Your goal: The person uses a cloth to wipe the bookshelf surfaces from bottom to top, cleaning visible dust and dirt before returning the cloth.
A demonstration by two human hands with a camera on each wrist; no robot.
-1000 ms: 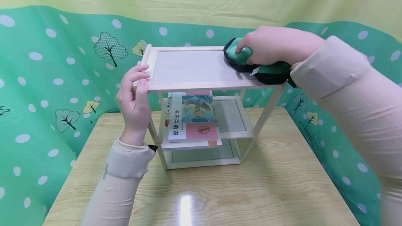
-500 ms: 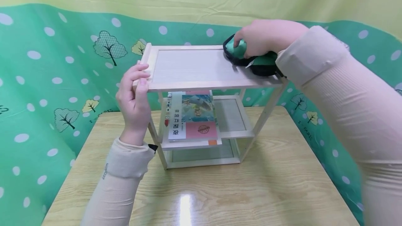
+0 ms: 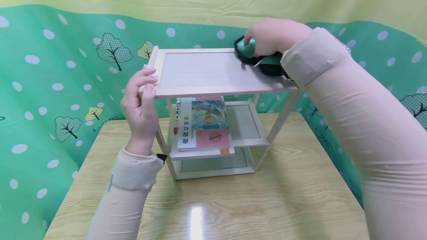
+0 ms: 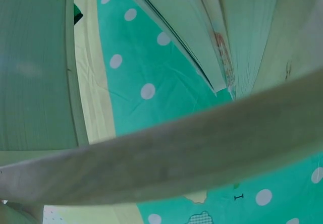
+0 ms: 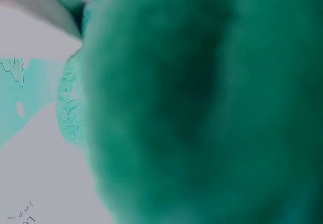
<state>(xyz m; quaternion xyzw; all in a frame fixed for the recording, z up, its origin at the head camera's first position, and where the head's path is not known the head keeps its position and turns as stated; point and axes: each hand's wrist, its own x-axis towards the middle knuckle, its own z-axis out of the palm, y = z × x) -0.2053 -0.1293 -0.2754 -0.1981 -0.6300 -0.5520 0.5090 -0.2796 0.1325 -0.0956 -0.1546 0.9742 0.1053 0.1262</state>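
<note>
A pale wooden three-tier shelf rack [image 3: 197, 71] stands on the table in the head view. My left hand [image 3: 140, 105] grips the left end of its top board, fingers over the edge and thumb at the front corner. At the board's right end, my right hand [image 3: 277, 36] holds a soft green item with black edging [image 3: 246, 49] and a small white tag, fingers over its green top. Its exact kind is unclear, as hand and sleeve cover part of it. Blurred green fabric [image 5: 156, 103] fills most of the right wrist view.
On the middle shelf lies a small stack of books, topped by a pink and blue picture-cover book [image 3: 208, 117]. The rack's bottom shelf [image 3: 213, 164] sits low over the wood-grain table [image 3: 213, 206]. A green and yellow patterned curtain [image 3: 76, 40] hangs behind and at the sides.
My right hand has moved left and slightly back along the top board, and the green and black item has shifted with it. The left hand keeps its hold on the rack.
</note>
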